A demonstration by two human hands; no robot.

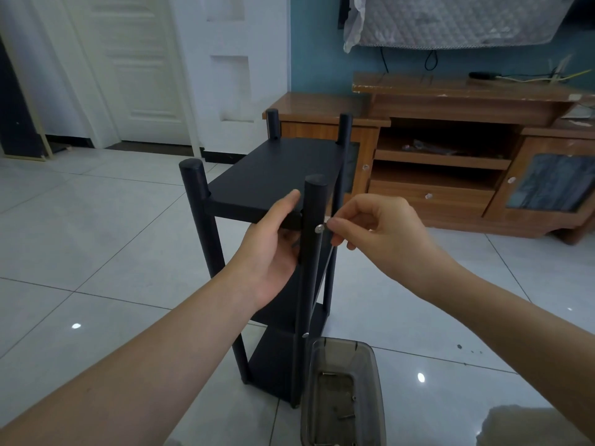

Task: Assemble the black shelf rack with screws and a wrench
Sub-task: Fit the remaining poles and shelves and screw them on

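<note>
The black shelf rack (273, 175) stands upright on the tiled floor, with four round posts and three shelves. My left hand (273, 246) grips the near edge of the top shelf beside the front right post (314, 220), thumb on top. A silver screw head (319, 229) sits in that post just below the top shelf. My right hand (370, 230) pinches a thin dark wrench (331, 249) whose tip meets the screw. A second screw (305, 334) shows lower on the same post.
A smoky translucent plastic box (343, 394) with several loose screws stands on the floor right in front of the rack. A wooden TV cabinet (450, 156) runs along the blue wall behind. White doors are at the back left.
</note>
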